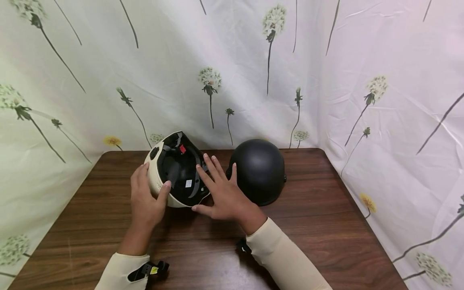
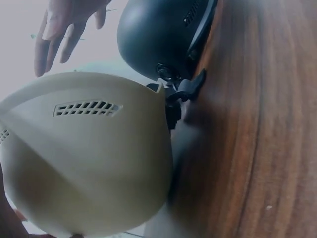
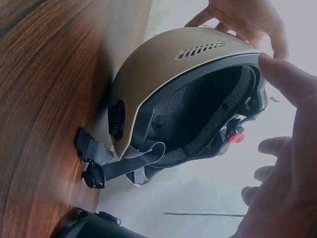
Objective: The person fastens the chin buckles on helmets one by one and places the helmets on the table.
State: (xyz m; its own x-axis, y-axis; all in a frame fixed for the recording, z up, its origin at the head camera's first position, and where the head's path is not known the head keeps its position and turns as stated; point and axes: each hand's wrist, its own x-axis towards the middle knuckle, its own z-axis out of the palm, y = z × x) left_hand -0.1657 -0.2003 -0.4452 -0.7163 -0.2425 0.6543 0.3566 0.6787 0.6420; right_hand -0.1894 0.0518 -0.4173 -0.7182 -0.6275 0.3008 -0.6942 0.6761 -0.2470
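A cream helmet [image 1: 154, 177] lies tipped on the table, its black padded inside facing up and toward the right. My left hand [image 1: 146, 201] holds it by the left side, fingers along the outer shell and thumb at the rim. Over the helmet's right side, my right hand [image 1: 228, 197] is spread with straight fingers; its thumb touches the rim in the right wrist view. A grey chin strap [image 3: 131, 166] with a black buckle hangs out onto the table. Right of it a matte black helmet [image 1: 257, 171] sits dome up, behind my right hand.
Both helmets stand near the back edge of the brown wooden table [image 1: 319, 225]. A white curtain [image 1: 246, 60] printed with dandelions hangs close behind and along the sides. Dark wrist devices sit on both cream sleeves [image 1: 286, 257].
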